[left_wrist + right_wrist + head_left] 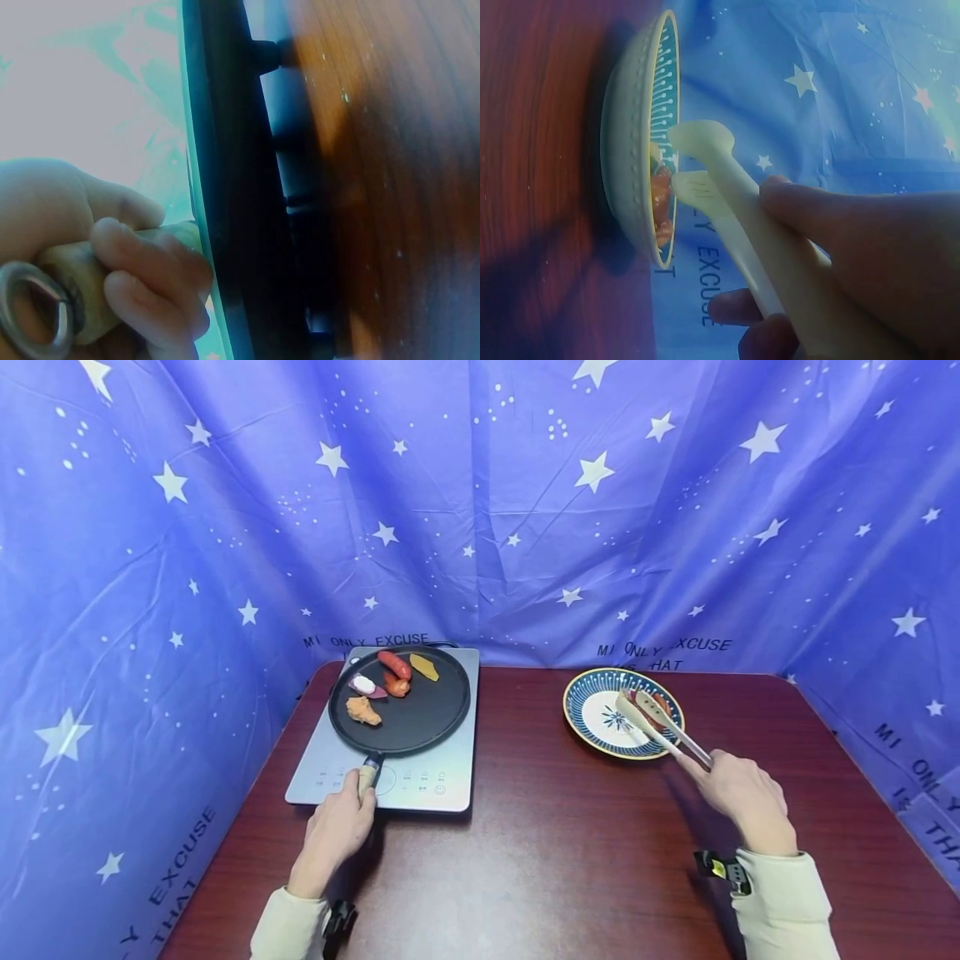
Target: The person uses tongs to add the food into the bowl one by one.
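My left hand (339, 822) grips the light wooden handle (90, 292) of a black flat pan (427, 718), fingers curled round it; a metal ring hangs at its end. In the pan lie a red sausage (394, 665), a smaller scored sausage piece (397, 686), a yellow slice (424, 667), a fried chicken piece (363, 711) and a white-and-purple piece (364, 684). My right hand (742, 793) holds pale tongs (757, 240), their tips over a blue-patterned bowl (597, 718). Reddish-brown food (661, 199) sits inside, close to the tips; I cannot tell whether they pinch any.
The pan stands on a silver induction cooker (307, 772) at the left of the dark red wooden table (525, 827). A blue curtain (480, 527) with white stars hangs behind and along both sides. Bare tabletop separates cooker and bowl.
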The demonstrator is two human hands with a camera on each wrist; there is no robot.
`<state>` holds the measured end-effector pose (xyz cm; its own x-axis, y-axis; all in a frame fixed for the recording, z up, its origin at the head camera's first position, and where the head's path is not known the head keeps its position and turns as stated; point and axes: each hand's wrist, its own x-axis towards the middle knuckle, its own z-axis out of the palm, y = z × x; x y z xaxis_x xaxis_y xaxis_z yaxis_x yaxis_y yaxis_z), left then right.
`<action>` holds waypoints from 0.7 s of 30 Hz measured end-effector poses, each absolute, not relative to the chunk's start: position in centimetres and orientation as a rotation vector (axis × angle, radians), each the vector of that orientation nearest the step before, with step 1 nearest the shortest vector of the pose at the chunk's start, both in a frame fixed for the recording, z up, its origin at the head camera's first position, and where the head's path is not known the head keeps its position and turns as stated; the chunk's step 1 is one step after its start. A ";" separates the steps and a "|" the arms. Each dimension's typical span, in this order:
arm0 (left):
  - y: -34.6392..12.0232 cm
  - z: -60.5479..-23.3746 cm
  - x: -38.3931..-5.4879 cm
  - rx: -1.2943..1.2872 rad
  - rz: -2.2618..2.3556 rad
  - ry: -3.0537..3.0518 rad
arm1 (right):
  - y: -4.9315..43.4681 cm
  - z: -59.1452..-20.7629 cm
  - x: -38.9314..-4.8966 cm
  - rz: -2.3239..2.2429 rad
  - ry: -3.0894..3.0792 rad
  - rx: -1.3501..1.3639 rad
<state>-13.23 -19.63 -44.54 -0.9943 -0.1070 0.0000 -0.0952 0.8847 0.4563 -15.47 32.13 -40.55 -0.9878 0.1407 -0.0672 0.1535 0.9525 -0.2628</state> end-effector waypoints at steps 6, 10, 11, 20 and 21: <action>-19.7 -44.5 -13.2 0.160 -0.734 -3.026 | 32.8 -40.2 -15.0 -0.390 3.040 0.275; -19.7 -44.5 -13.3 0.156 -0.729 -3.028 | 33.1 -40.2 -14.7 -0.373 3.033 0.292; -19.7 -44.5 -13.3 0.156 -0.728 -3.028 | 33.2 -40.2 -14.7 -0.371 3.030 0.295; -19.8 -44.6 -13.3 0.151 -0.730 -3.026 | 33.6 -40.3 -14.2 -0.334 3.025 0.309; -19.8 -44.6 -13.3 0.149 -0.731 -3.026 | 33.6 -40.3 -14.1 -0.330 3.026 0.306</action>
<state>-13.32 -19.75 -44.61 -0.9951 -0.0986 0.0015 -0.0870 0.8855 0.4564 -14.14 33.62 -40.31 -0.9766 0.1887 -0.1028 0.2064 0.9567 -0.2050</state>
